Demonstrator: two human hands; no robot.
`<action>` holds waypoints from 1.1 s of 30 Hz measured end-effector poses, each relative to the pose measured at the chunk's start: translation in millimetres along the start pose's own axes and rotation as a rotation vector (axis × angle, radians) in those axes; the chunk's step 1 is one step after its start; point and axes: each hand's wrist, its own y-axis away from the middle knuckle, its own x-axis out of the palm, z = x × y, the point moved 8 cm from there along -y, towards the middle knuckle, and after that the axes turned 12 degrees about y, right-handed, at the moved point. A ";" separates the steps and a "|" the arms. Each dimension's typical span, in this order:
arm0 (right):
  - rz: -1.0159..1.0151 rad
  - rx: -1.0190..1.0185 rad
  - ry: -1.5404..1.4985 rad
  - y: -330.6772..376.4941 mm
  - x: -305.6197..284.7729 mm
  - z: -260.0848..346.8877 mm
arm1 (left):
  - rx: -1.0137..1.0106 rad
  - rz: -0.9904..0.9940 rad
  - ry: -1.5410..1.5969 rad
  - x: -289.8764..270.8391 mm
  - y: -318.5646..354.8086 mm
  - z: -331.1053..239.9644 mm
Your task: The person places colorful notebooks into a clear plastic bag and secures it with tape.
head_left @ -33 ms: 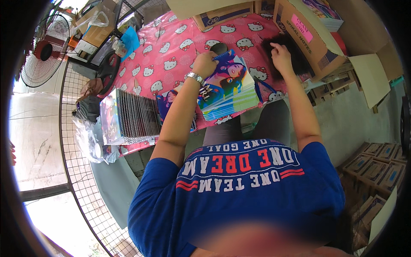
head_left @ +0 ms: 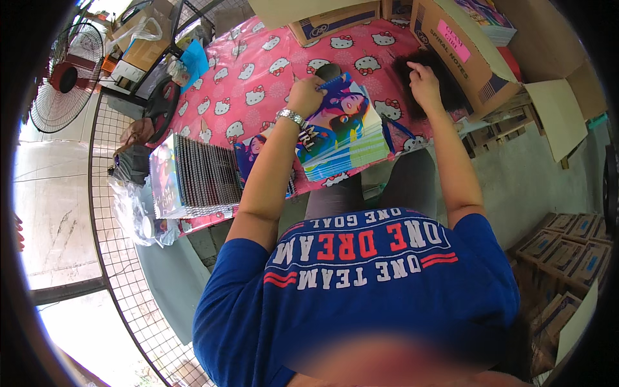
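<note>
The L hand (head_left: 306, 97) is laid at the upper L corner of a stack of glossy notebooks (head_left: 351, 138), which is set in uneven steps at the near edge of the worktop (head_left: 261, 85), in front of the wearer's lap. The L fingers are bent over that corner; whether the top cover is pinched or merely touched can't be told. A silver wristwatch (head_left: 292, 117) is worn on the L wrist.

The R hand (head_left: 423, 85) is held over a black fuzzy-looking item (head_left: 448, 87), to the R of the stack. The R index finger is extended, the other fingers loosely bent; whether anything is held or touched there can't be told.

Just beyond the stack, near the L fingers, a dark round object (head_left: 329, 72) is seen, kind unclear. To the L, a pile of spiral notebooks (head_left: 209, 173) is stood w/ dark coils facing the L forearm; btwn it & the forearm a purple-blue cover (head_left: 251, 155) is partly hidden.

The worktop is covered w/ pink cat-face-print cloth (head_left: 222, 77). A cardboard carton (head_left: 474, 71) w/ a pink label is placed beside the black item. At far L, a pedestal-type fan (head_left: 64, 77) is seen.
</note>
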 end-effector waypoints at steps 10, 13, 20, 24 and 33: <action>0.360 0.134 -0.655 30.4 -23.0 64.9 | 0.033 -0.135 0.450 -54.2 16.1 -12.2; 0.292 -0.106 -0.691 21.6 -82.4 122.3 | 0.266 -0.150 0.173 -117.1 65.3 -109.7; 0.239 -0.425 -0.422 29.6 -99.6 195.4 | 0.509 -0.316 -0.152 -85.2 116.6 -136.0; 0.293 -0.392 -0.512 29.6 -98.2 203.9 | 0.508 -0.350 -0.139 -83.1 117.6 -137.6; 0.411 -0.326 -0.629 38.5 -93.5 212.3 | 0.526 -0.428 -0.141 -82.7 119.0 -134.7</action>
